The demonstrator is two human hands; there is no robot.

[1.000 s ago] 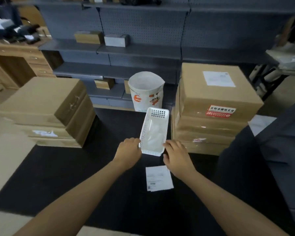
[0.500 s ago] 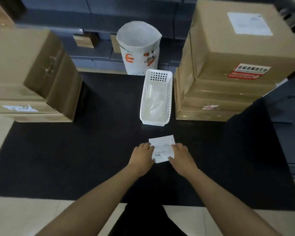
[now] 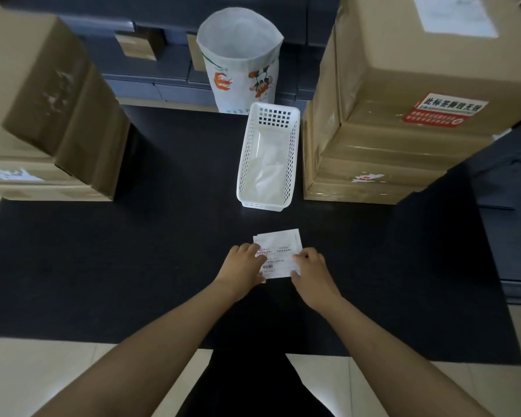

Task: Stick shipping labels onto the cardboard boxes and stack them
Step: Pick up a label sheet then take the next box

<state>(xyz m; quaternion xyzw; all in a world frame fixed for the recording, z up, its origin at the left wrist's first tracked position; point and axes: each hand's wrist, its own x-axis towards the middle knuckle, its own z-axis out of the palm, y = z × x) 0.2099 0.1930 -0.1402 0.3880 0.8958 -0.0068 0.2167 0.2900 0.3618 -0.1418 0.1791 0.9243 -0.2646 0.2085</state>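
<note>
Black mat [image 3: 133, 266], both hands' grip hiding shipping label [image 3: 278, 254] edges

2 bare, sleeveless forearms; dark trousers between them below

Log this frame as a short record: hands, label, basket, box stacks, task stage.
left hand: fingers on the left edge of the shipping label
right hand: fingers on the label's right edge
shipping label: printed side up on the black mat, with more white sheets showing beneath it
white basket: beyond the label, crumpled white paper inside
right box stack: top box already bears a white label
left box stack: no shipping label visible on top
stage: label being picked up, not yet stuck
</note>
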